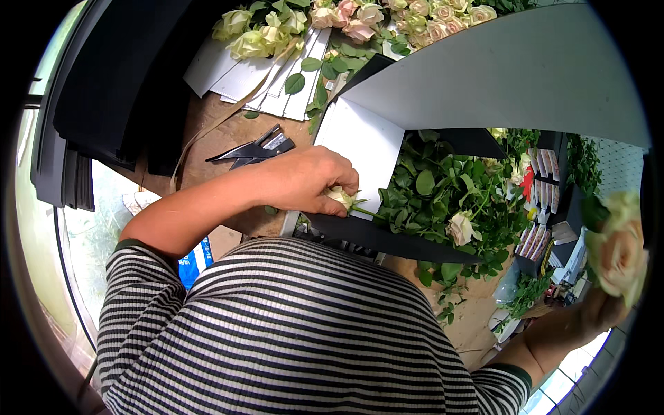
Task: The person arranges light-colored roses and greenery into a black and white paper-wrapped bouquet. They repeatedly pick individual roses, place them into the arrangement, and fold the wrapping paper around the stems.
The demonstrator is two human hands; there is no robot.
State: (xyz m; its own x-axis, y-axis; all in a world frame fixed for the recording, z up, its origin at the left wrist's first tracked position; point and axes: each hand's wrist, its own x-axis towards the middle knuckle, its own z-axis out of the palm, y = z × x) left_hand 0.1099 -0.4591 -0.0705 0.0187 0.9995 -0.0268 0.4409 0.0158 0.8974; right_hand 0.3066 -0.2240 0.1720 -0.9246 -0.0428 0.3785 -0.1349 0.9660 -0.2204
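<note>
My left hand (321, 176) is closed around a pale cream rose head (340, 198), its green stem pointing right, at the front edge of a white card panel (363, 128). Right of it lie dense leafy stems (425, 180) and another pale rose (462, 228), along a black strip (387, 234). A tall white board (498, 76) arches above them. At the right rim my right hand (595, 315) grips a cream-peach rose (619, 270) held up, slightly blurred. A black-and-silver stapler (266, 149) rests on the brown table (214, 124) beyond my left forearm.
Cream and pink roses (353, 21) and white sheets (256, 79) occupy the back of the table. A ribbon (235, 104) trails across it. Large black boards (104, 83) stand at left. Small packets in dark holders (543, 200) and more greenery (581, 159) are at right.
</note>
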